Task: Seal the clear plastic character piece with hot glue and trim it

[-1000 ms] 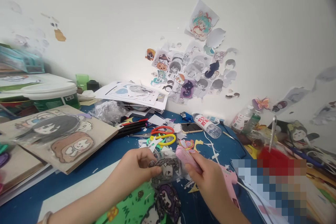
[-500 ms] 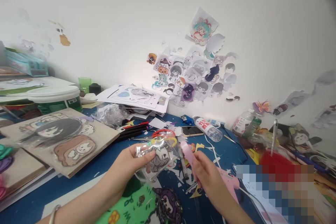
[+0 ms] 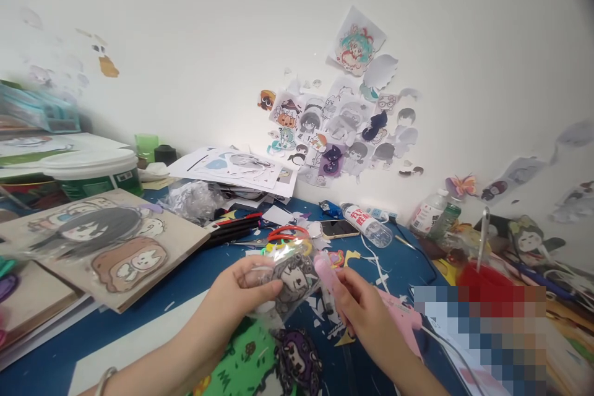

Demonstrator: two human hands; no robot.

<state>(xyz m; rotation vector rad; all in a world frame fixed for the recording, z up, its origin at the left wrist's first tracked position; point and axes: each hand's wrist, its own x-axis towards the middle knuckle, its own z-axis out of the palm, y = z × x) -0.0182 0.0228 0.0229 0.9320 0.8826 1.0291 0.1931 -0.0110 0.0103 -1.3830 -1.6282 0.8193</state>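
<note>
My left hand (image 3: 248, 291) is closed on a cartoon-figure cutout wrapped in clear plastic film (image 3: 294, 281), thumb on top. My right hand (image 3: 359, 300) grips a slim pink tool (image 3: 327, 269), whose kind I cannot make out; its end is at the right edge of the film, and whether they touch is unclear. Below my hands lie a purple-and-black character cutout (image 3: 299, 359) and a green painted sheet (image 3: 245, 359) with flower drawings. A pink device with a white cord (image 3: 403, 315) is partly hidden behind my right forearm.
Paper scraps, pens (image 3: 236, 229), a phone (image 3: 340, 229) and a lying plastic bottle (image 3: 366, 226) are spread beyond my hands. A painted board (image 3: 185, 235) and a white-lidded tub (image 3: 88, 164) stand left. A red container (image 3: 485, 281) is at right. Paper cutouts (image 3: 346, 117) cover the wall.
The wrapped cutout has turned and shifted slightly right in my left hand. My right hand has moved a little left and down with the pink tool, nearer the film's edge.
</note>
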